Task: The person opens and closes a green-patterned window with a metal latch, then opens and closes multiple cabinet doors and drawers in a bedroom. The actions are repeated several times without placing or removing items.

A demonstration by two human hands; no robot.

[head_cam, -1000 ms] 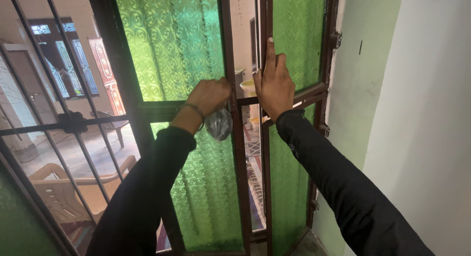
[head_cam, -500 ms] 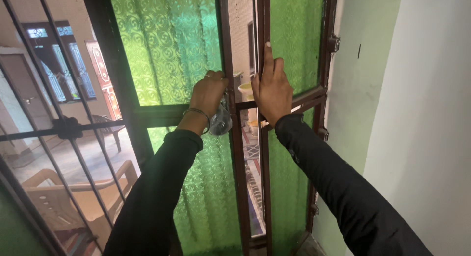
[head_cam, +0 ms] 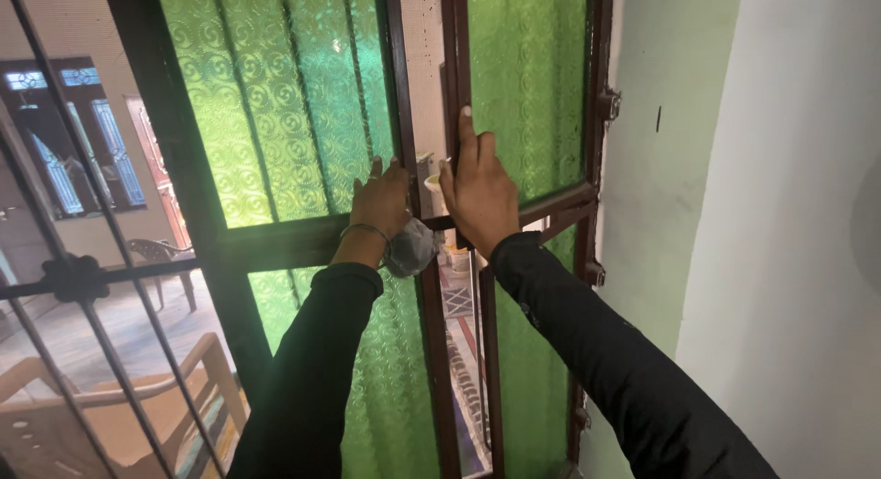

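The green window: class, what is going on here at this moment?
A person in black sleeves has both hands on a window of patterned green glass in dark brown frames. The left hand rests on the left panel with a grey cloth bunched under the wrist. The right hand lies flat on the right panel, its fingers pointing up. A narrow gap shows between the panels.
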